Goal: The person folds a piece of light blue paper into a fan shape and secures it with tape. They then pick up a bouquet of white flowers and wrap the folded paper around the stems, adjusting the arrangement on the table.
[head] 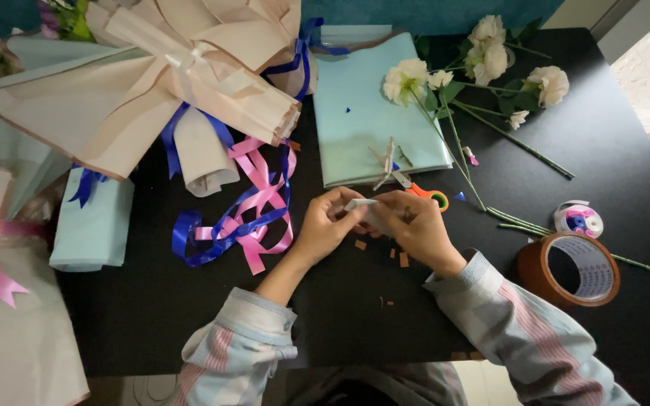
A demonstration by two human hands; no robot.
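A black table (152,301) is lying under the head camera, crowded with wrapped bouquets (152,90), pink and blue ribbons (242,218), a pale green paper sheet (370,113), white flowers (490,53), orange-handled scissors (423,192) and a brown tape roll (569,267). The left hand (325,225) and right hand (415,225) are meeting over the table's middle, fingers pinching together on a small white strip (360,204) between them, just below the scissors.

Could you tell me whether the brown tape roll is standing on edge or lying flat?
Lying flat: the tape roll rests on its side face on the table, its round opening facing up.
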